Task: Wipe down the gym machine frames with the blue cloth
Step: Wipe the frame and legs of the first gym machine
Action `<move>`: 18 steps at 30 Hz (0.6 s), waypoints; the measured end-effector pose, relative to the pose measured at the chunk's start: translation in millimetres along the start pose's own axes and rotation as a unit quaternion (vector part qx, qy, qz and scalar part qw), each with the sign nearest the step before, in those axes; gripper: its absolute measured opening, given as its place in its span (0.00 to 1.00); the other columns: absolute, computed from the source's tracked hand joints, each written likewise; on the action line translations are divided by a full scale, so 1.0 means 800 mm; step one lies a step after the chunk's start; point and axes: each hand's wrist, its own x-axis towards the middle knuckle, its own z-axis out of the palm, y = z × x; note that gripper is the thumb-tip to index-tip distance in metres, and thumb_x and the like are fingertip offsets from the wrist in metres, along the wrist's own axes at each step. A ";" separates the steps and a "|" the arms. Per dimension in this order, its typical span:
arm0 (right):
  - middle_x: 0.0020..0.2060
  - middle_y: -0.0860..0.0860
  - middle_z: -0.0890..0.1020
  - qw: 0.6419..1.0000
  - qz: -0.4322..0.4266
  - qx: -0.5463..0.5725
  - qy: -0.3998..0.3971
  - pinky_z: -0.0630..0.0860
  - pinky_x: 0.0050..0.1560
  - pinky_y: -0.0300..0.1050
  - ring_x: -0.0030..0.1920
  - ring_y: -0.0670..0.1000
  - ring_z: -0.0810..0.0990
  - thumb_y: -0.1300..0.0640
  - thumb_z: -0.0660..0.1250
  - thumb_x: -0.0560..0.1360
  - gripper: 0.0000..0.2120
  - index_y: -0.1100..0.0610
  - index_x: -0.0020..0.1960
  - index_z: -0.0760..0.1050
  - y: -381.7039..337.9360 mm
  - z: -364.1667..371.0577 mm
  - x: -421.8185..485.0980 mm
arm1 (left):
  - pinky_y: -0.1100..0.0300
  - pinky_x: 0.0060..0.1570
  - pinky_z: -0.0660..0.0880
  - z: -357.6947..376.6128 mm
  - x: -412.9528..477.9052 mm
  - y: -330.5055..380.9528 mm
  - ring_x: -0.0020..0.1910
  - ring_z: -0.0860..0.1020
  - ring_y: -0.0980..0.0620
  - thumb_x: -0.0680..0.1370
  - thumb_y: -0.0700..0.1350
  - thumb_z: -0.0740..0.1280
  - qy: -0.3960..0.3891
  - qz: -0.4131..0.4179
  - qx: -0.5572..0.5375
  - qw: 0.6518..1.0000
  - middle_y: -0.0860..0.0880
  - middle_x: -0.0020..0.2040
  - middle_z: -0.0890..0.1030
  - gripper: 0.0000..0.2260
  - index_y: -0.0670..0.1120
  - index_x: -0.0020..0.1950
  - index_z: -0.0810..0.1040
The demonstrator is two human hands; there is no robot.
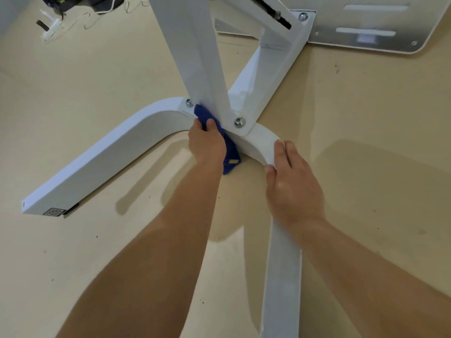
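Note:
A white gym machine frame (117, 154) stands on the beige floor, with a curved base whose legs run to the lower left and straight down, and an upright post (192, 50) bolted at the middle. My left hand (207, 142) grips the blue cloth (228, 152) and presses it against the foot of the post, just below a bolt (189, 102). The cloth's lower end hangs down to the floor. My right hand (292, 186) rests on the curved base to the right, fingers wrapped over its edge.
A silver metal plate (380, 28) with slots lies on the floor at the top right. White cables and a dark object (63, 15) sit at the top left. A QR sticker (54, 212) marks the end of the left leg. Beige floor surrounds the base.

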 end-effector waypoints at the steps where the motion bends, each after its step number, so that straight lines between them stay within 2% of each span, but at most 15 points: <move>1: 0.78 0.50 0.59 1.000 -0.003 0.005 -0.002 0.66 0.68 0.48 0.72 0.54 0.65 0.51 0.53 0.84 0.26 0.56 0.80 0.55 0.000 0.001 0.000 | 0.59 0.37 0.69 0.004 -0.018 -0.003 0.43 0.77 0.45 0.82 0.44 0.59 -0.019 0.010 -0.008 1.000 0.48 0.40 0.77 0.08 0.43 0.44 0.71; 4: 0.78 0.50 0.58 1.000 0.005 0.015 -0.006 0.65 0.69 0.46 0.73 0.53 0.63 0.47 0.54 0.83 0.27 0.56 0.80 0.55 0.001 0.000 0.000 | 0.58 0.41 0.70 0.010 -0.045 0.000 0.41 0.76 0.48 0.81 0.44 0.59 -0.023 0.027 -0.028 0.999 0.50 0.39 0.77 0.08 0.42 0.46 0.73; 7: 0.78 0.51 0.59 1.000 0.003 0.008 -0.002 0.63 0.70 0.45 0.74 0.53 0.62 0.46 0.54 0.83 0.28 0.56 0.80 0.55 -0.001 0.001 0.000 | 0.58 0.40 0.65 0.000 -0.011 0.028 0.37 0.71 0.47 0.81 0.43 0.59 0.064 0.032 -0.013 0.997 0.51 0.35 0.72 0.10 0.43 0.41 0.69; 9: 0.78 0.51 0.59 1.000 0.002 0.010 -0.003 0.63 0.71 0.46 0.75 0.53 0.62 0.46 0.54 0.83 0.29 0.56 0.80 0.55 -0.001 0.001 -0.001 | 0.60 0.39 0.64 -0.012 0.018 0.049 0.35 0.70 0.51 0.82 0.43 0.58 0.107 0.048 -0.017 0.993 0.52 0.35 0.72 0.11 0.43 0.40 0.68; 10: 0.78 0.51 0.59 1.000 0.002 0.010 -0.002 0.63 0.71 0.46 0.75 0.53 0.61 0.46 0.54 0.83 0.29 0.56 0.80 0.55 -0.001 0.001 -0.001 | 0.60 0.41 0.66 -0.013 0.026 0.055 0.36 0.72 0.52 0.83 0.43 0.57 0.111 0.057 -0.025 0.992 0.53 0.36 0.73 0.10 0.43 0.43 0.71; 12: 0.78 0.51 0.58 1.000 0.005 0.005 -0.001 0.63 0.70 0.46 0.75 0.53 0.61 0.46 0.53 0.83 0.29 0.56 0.80 0.55 -0.001 0.000 -0.001 | 0.57 0.46 0.71 -0.008 0.019 0.053 0.44 0.77 0.50 0.83 0.45 0.55 0.101 0.079 -0.005 0.992 0.52 0.42 0.78 0.11 0.44 0.54 0.76; 14: 0.78 0.51 0.59 1.000 0.007 -0.002 -0.006 0.65 0.69 0.46 0.75 0.53 0.61 0.46 0.53 0.83 0.29 0.56 0.80 0.55 -0.003 -0.001 -0.003 | 0.56 0.49 0.72 -0.002 -0.007 0.036 0.48 0.77 0.47 0.83 0.47 0.54 0.066 0.103 0.029 0.992 0.50 0.49 0.81 0.15 0.48 0.67 0.74; 15: 0.78 0.51 0.59 1.000 0.005 -0.004 -0.006 0.65 0.69 0.46 0.74 0.53 0.62 0.46 0.53 0.83 0.28 0.56 0.80 0.55 -0.003 -0.001 -0.003 | 0.57 0.48 0.71 0.000 -0.020 0.030 0.48 0.77 0.47 0.84 0.47 0.54 0.044 0.107 0.042 0.992 0.49 0.50 0.81 0.17 0.50 0.71 0.71; 16: 0.78 0.52 0.60 1.000 0.004 -0.004 -0.006 0.65 0.69 0.47 0.74 0.54 0.63 0.47 0.53 0.83 0.28 0.56 0.80 0.56 -0.004 -0.002 -0.002 | 0.57 0.48 0.70 0.001 -0.025 0.026 0.48 0.77 0.47 0.84 0.47 0.54 0.035 0.110 0.049 0.992 0.48 0.50 0.80 0.17 0.50 0.72 0.70; 18: 0.77 0.52 0.61 1.000 0.006 -0.006 -0.004 0.65 0.69 0.47 0.73 0.54 0.64 0.48 0.54 0.83 0.27 0.57 0.79 0.56 -0.004 -0.001 -0.003 | 0.53 0.52 0.73 -0.004 -0.018 0.037 0.50 0.78 0.44 0.84 0.44 0.54 0.056 0.116 0.045 0.991 0.48 0.48 0.80 0.15 0.46 0.67 0.74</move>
